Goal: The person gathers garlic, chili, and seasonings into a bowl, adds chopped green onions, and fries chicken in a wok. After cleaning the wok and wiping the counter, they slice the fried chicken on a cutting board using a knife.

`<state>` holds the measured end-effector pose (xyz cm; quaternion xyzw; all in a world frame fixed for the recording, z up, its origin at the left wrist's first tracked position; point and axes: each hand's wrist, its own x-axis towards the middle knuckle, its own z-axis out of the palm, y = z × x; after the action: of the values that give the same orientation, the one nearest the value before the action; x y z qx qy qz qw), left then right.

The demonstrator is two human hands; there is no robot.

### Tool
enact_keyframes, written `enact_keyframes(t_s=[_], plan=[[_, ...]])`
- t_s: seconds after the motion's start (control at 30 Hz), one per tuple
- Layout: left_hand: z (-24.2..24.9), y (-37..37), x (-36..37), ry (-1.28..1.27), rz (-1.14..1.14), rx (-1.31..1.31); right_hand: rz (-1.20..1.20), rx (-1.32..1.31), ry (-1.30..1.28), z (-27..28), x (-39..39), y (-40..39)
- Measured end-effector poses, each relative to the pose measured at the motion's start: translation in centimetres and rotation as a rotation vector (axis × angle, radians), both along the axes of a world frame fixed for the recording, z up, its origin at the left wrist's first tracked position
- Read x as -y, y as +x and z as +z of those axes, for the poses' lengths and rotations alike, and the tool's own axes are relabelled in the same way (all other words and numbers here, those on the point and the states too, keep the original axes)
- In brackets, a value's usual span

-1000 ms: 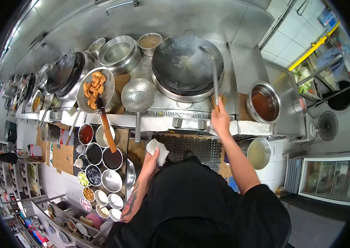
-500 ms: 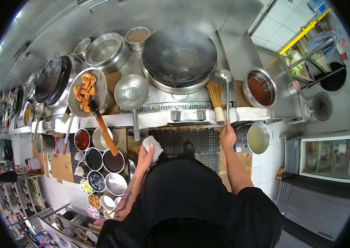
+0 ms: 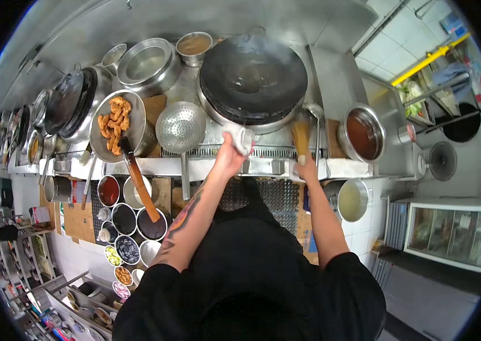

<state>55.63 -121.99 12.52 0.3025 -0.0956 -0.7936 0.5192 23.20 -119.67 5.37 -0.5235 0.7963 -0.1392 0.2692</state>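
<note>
My left hand [image 3: 230, 158] is closed on a folded white cloth [image 3: 239, 138], which lies against the near edge of the large black wok [image 3: 254, 77]. Faint smoke or steam hangs over the wok. My right hand [image 3: 305, 169] grips the lower end of a bamboo brush [image 3: 300, 138] that stands bristles-up in the view, just right of the wok. Beside the brush is a steel ladle [image 3: 316, 136], apart from my fingers. To the left of the wok lies a perforated strainer [image 3: 180, 128] with its handle toward me.
A steel bowl [image 3: 96, 121] of fried pieces with a wooden-handled tool is at the left. Sauce containers [image 3: 124, 219] stand below it. At the right are a pot of red-brown liquid [image 3: 361, 136] and a pot of pale liquid [image 3: 353, 200].
My left hand has moved forward with the cloth to the wok's near edge. My right hand has left the ladle and taken hold of the brush. The view has shifted slightly.
</note>
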Motion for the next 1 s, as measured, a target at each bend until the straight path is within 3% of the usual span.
enact_keyframes(t_s=[0.03, 0.07, 0.1, 0.13, 0.17, 0.2, 0.23, 0.3, 0.37, 0.4, 0.47, 0.5, 0.57, 0.63, 0.7, 0.73, 0.77, 0.87, 0.97, 1.0], plan=[[-0.3, -0.5, 2.0, 0.020, 0.034, -0.069, -0.018, 0.052, -0.206, -2.3, 0.1, -2.4], [0.0, -1.0, 3.6, 0.064, 0.058, -0.056, -0.158, 0.205, -0.162, -0.3, -0.3, -3.5], [0.0, -1.5, 4.8, 0.113, 0.082, -0.042, -0.213, 0.514, -0.192, 4.8, -1.6, -2.7], [-0.2, -2.2, 5.5, 0.125, 0.099, -0.044, -0.214, 0.548, -0.268, 11.3, -2.4, 0.1], [-0.5, -3.0, 6.0, 0.125, 0.074, -0.013, -0.014, 0.545, -0.428, 12.4, -1.9, -0.2], [-0.8, -3.7, 6.5, 0.124, 0.045, 0.019, 0.114, 0.503, -0.385, 17.4, -0.5, 1.6], [-1.0, -4.4, 6.8, 0.134, 0.053, 0.022, 0.219, 0.487, -0.335, 18.3, 2.0, 1.6], [-1.4, -5.8, 6.6, 0.095, 0.097, 0.008, 0.346, 0.471, -0.268, 19.6, 7.6, 2.0], [-1.0, -6.1, 5.7, 0.091, 0.154, 0.031, 0.674, 0.407, -0.102, 20.5, 13.3, 3.9], [-0.7, -6.1, 4.9, 0.079, 0.187, 0.057, 0.688, 0.417, -0.092, 20.5, 15.8, 4.3], [-0.2, -5.9, 3.2, 0.111, 0.203, 0.042, 0.963, 0.153, 0.110, 21.0, 19.2, 5.3], [-0.3, -5.4, 2.4, 0.115, 0.202, 0.047, 0.877, -0.027, 0.095, 22.5, 20.1, 5.6], [-0.2, -4.6, 1.2, 0.098, 0.123, -0.031, 0.799, 0.006, -0.090, 21.3, 22.7, 4.3], [0.2, -4.4, 1.7, 0.101, 0.111, -0.010, 0.717, 0.149, 0.005, 22.3, 23.5, 4.3], [0.8, -4.3, 2.9, 0.158, 0.094, -0.028, 0.657, 0.491, 0.275, 22.7, 22.4, 5.9], [1.5, -4.6, 3.8, 0.151, 0.111, -0.020, 0.764, 0.525, 0.234, 21.5, 21.7, 6.6], [1.5, -4.7, 4.7, 0.149, 0.100, -0.022, 1.063, 0.337, -0.098, 19.9, 21.4, 7.7], [1.0, -5.5, 6.7, 0.139, 0.008, 0.014, 0.981, 0.207, -0.063, 18.4, 20.9, 10.9], [-0.5, -6.1, 7.9, 0.168, 0.070, 0.012, 0.978, 0.384, -0.083, 18.0, 21.1, 12.4], [-1.0, -6.1, 7.8, 0.168, 0.056, 0.004, 0.885, 0.135, 0.036, 19.3, 21.2, 12.0]])
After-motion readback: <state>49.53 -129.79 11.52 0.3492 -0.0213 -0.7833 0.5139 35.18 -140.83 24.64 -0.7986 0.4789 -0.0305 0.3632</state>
